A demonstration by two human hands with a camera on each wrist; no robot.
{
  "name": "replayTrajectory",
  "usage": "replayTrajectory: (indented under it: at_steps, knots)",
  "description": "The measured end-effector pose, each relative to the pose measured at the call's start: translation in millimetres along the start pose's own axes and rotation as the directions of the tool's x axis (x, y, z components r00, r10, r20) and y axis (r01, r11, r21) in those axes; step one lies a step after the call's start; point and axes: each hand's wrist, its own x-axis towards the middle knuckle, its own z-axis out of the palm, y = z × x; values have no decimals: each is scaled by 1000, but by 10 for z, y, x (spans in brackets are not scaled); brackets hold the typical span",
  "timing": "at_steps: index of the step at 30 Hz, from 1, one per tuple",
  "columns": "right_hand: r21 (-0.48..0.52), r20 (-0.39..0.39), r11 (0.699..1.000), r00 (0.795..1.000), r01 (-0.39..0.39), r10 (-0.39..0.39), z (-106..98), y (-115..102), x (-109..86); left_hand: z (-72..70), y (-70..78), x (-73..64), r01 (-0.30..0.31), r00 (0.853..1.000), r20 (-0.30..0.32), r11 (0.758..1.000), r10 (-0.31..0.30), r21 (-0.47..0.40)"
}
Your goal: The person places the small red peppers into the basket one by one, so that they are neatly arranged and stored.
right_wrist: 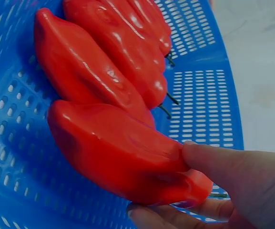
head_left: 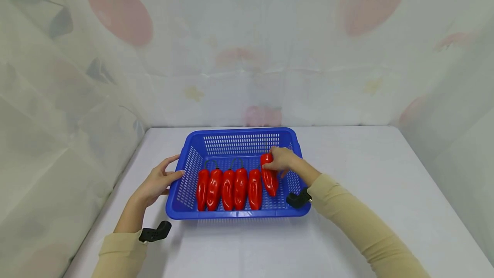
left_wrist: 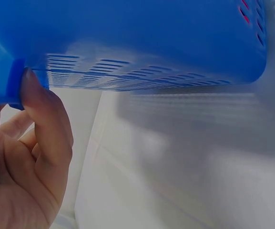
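Note:
A blue plastic basket [head_left: 239,214] with slotted walls stands on the white table. Inside it, several glossy red peppers [head_left: 228,190] with thin green stems lie side by side in a row, stems toward the far wall. At the basket's left end, my left hand [head_left: 158,181] grips the rim, also seen close up in the left wrist view. My right hand [head_left: 283,159] reaches into the right part of the basket and holds the rightmost red pepper [right_wrist: 123,152] near its stem end, between thumb and fingers. This pepper lies slightly farther back than the others and at a slant.
White table surface [head_left: 370,192] extends on both sides of the basket and in front of it. Pale cloth [head_left: 239,89] printed with fruit hangs behind the table and along its sides. Each wrist carries a small black camera [head_left: 155,231].

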Motion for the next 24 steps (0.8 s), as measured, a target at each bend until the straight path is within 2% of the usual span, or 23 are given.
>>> replayTrajectory:
  at_steps: [7,20,24]
  knots:
    - [-50,23,998,999,-26,27,102,33,57,1,-2,-4,2,1000,-5,1000,-2,5]
    - [-134,72,988,994,-71,81,100,25,68,5,10,-3,4,1000,-14,1000,-3,20]
    - [-131,86,987,991,-89,100,110,30,82,1,-1,6,7,1000,-14,1000,-7,19]
